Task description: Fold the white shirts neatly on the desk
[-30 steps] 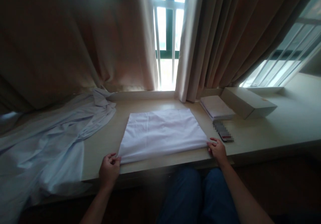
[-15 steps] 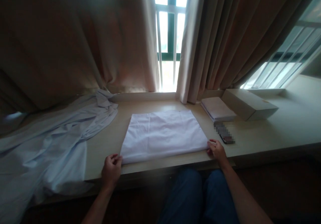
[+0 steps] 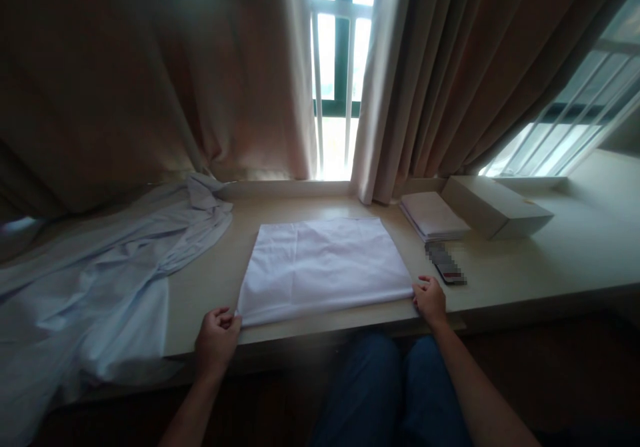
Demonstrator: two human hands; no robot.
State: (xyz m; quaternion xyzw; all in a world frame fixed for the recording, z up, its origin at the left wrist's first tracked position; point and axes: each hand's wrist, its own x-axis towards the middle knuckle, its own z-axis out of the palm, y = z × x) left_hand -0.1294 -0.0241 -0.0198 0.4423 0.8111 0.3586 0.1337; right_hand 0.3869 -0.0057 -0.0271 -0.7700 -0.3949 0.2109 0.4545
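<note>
Biggest thing here is the brownish curtains (image 3: 240,93) along the far side, then a long pale ledge (image 3: 205,300) in front of them, with a big crumpled white sheet (image 3: 125,287) spilling over its near edge on the left. Next down, the folded white cloth (image 3: 325,263) lies pretty flat mid-ledge by the near edge, with a pale box (image 3: 500,210) and a small folded stack (image 3: 434,215) off to the far right. Left hand (image 3: 219,339) pinches its near left corner, right hand (image 3: 430,299) pinches the near right one, and there's a pixelated dark phone-like thing (image 3: 445,263) just beyond the right hand.
</note>
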